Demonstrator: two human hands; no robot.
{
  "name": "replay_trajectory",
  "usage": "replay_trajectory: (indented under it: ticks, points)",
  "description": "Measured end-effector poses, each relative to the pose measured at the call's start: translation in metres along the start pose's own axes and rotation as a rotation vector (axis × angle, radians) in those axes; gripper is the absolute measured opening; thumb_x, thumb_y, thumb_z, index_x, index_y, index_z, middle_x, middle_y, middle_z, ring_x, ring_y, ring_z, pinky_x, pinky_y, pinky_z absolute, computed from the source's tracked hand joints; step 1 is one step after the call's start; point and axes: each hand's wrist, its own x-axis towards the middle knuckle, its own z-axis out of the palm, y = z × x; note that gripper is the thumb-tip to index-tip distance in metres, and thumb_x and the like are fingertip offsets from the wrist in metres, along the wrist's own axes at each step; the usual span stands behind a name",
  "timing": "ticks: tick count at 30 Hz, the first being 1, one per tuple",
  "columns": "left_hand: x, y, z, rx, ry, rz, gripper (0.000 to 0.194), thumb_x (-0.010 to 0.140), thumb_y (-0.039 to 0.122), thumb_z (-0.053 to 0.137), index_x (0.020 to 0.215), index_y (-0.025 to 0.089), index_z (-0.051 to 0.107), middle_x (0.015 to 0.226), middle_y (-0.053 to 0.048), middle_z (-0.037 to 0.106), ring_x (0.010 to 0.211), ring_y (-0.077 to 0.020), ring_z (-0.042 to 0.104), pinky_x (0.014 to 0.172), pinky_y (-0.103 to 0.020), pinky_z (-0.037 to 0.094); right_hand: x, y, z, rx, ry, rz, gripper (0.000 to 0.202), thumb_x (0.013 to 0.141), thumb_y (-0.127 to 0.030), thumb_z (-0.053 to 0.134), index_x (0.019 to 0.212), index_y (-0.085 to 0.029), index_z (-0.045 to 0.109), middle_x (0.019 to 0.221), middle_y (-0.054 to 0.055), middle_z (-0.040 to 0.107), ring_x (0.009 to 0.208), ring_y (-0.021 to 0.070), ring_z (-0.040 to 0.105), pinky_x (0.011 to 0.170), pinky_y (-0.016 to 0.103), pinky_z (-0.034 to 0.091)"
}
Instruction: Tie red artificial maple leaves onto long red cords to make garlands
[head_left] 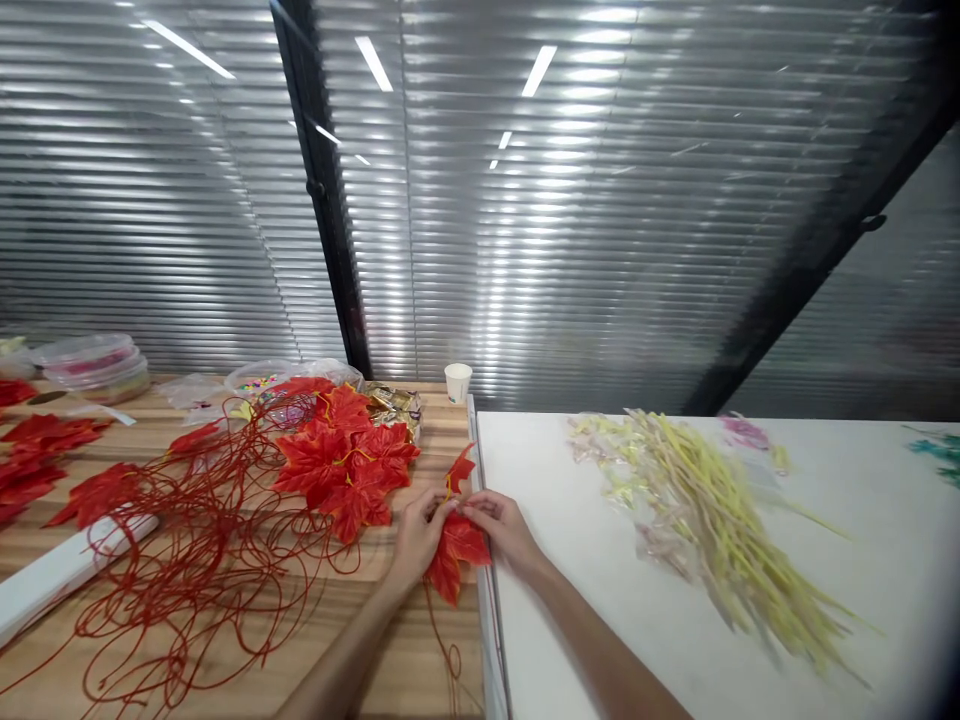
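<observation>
Red artificial maple leaves (455, 550) with yellow stems are between my two hands, over the seam of the two tables. My left hand (420, 530) is closed, pinching near the stems. Fingertips of my right hand (504, 525) are pressed together at the same spot from the other side. What exactly lies between the fingertips is too small to make out. A red cord (454, 660) hangs below the leaves onto the wood. Left of my hands lies a pile of red maple leaves (349, 460), beside a big tangle of red cord (210, 540).
On the wooden table (390, 660) are a white bar (67, 570), clear plastic tubs (97, 370), a gold foil wrapper (397, 405) and a paper cup (457, 383). The white table (540, 640) holds a bundle of yellow stems (720, 530). Blinds stand behind.
</observation>
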Motion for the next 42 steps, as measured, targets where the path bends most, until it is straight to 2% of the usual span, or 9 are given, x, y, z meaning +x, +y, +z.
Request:
replay_trajectory:
  ticks: [4, 12, 17, 22, 26, 31, 36, 39, 42]
  points:
    - [-0.001, 0.007, -0.003, 0.11, 0.003, 0.087, 0.021, 0.084, 0.027, 0.04, 0.084, 0.016, 0.058, 0.084, -0.005, 0.064, 0.082, -0.0164, 0.058, 0.075, -0.028, 0.045, -0.001, 0.0, 0.005, 0.041, 0.053, -0.049, 0.019, 0.064, -0.031, 0.07, 0.072, -0.016, 0.062, 0.073, 0.003, 0.066, 0.068, 0.0149, 0.06, 0.065, 0.026, 0.044]
    - [-0.007, 0.011, 0.006, 0.097, -0.073, 0.052, 0.03, 0.087, 0.031, 0.035, 0.1, 0.017, 0.057, 0.098, -0.007, 0.063, 0.088, -0.0177, 0.058, 0.079, -0.029, 0.043, -0.004, 0.001, 0.01, 0.156, 0.183, -0.069, 0.017, 0.067, -0.033, 0.067, 0.07, -0.018, 0.059, 0.072, 0.001, 0.064, 0.056, 0.0107, 0.055, 0.054, 0.023, 0.042]
    - [-0.001, 0.001, 0.011, -0.091, -0.093, -0.009, 0.031, 0.084, 0.033, 0.04, 0.103, 0.016, 0.058, 0.105, -0.008, 0.062, 0.099, -0.0184, 0.055, 0.089, -0.032, 0.04, -0.002, -0.001, 0.008, 0.214, 0.21, -0.097, 0.018, 0.067, -0.033, 0.067, 0.07, -0.017, 0.058, 0.076, 0.002, 0.064, 0.063, 0.0113, 0.057, 0.058, 0.022, 0.043]
    - [0.003, -0.012, 0.013, -0.095, -0.046, -0.042, 0.025, 0.078, 0.031, 0.051, 0.091, 0.014, 0.065, 0.098, -0.009, 0.064, 0.095, -0.0194, 0.057, 0.087, -0.033, 0.042, 0.002, 0.002, -0.003, 0.211, 0.201, -0.115, 0.021, 0.071, -0.035, 0.063, 0.07, -0.017, 0.053, 0.067, -0.002, 0.061, 0.046, 0.0064, 0.049, 0.045, 0.018, 0.036]
    - [0.0, -0.011, 0.017, -0.186, -0.04, -0.114, 0.022, 0.071, 0.027, 0.058, 0.086, 0.014, 0.065, 0.088, -0.008, 0.066, 0.083, -0.0185, 0.06, 0.079, -0.032, 0.046, 0.002, 0.001, -0.009, 0.031, 0.194, -0.171, 0.019, 0.069, -0.033, 0.065, 0.069, -0.017, 0.054, 0.057, -0.004, 0.057, 0.046, 0.0073, 0.048, 0.045, 0.018, 0.035]
    - [-0.002, -0.005, 0.02, -0.304, -0.038, -0.224, 0.023, 0.064, 0.025, 0.064, 0.084, 0.013, 0.064, 0.07, -0.004, 0.067, 0.067, -0.0157, 0.061, 0.068, -0.028, 0.049, -0.001, -0.003, -0.008, -0.217, 0.152, -0.242, 0.016, 0.072, -0.032, 0.061, 0.071, -0.016, 0.06, 0.065, 0.001, 0.062, 0.059, 0.0132, 0.057, 0.053, 0.023, 0.041]
    - [0.0, -0.007, 0.018, -0.306, -0.038, -0.218, 0.025, 0.062, 0.026, 0.066, 0.083, 0.013, 0.064, 0.073, -0.006, 0.068, 0.069, -0.016, 0.062, 0.068, -0.026, 0.049, -0.004, -0.002, -0.011, -0.584, 0.197, -0.469, 0.014, 0.076, -0.028, 0.056, 0.073, -0.016, 0.064, 0.066, 0.003, 0.061, 0.057, 0.0142, 0.054, 0.054, 0.025, 0.041]
    - [0.002, -0.01, 0.016, -0.291, -0.034, -0.223, 0.027, 0.062, 0.027, 0.067, 0.085, 0.013, 0.065, 0.073, -0.006, 0.069, 0.068, -0.0163, 0.063, 0.067, -0.027, 0.05, -0.006, 0.0, -0.015, -0.735, 0.102, -0.603, 0.012, 0.078, -0.023, 0.054, 0.08, -0.017, 0.064, 0.069, 0.003, 0.06, 0.059, 0.0142, 0.053, 0.055, 0.024, 0.041]
    - [0.002, -0.01, 0.015, -0.243, -0.035, -0.217, 0.028, 0.061, 0.028, 0.068, 0.084, 0.012, 0.066, 0.073, -0.007, 0.069, 0.066, -0.0169, 0.063, 0.065, -0.027, 0.051, -0.008, 0.0, -0.017, -0.813, 0.022, -0.664, 0.013, 0.079, -0.019, 0.052, 0.086, -0.017, 0.063, 0.073, 0.003, 0.06, 0.063, 0.0144, 0.053, 0.058, 0.024, 0.041]
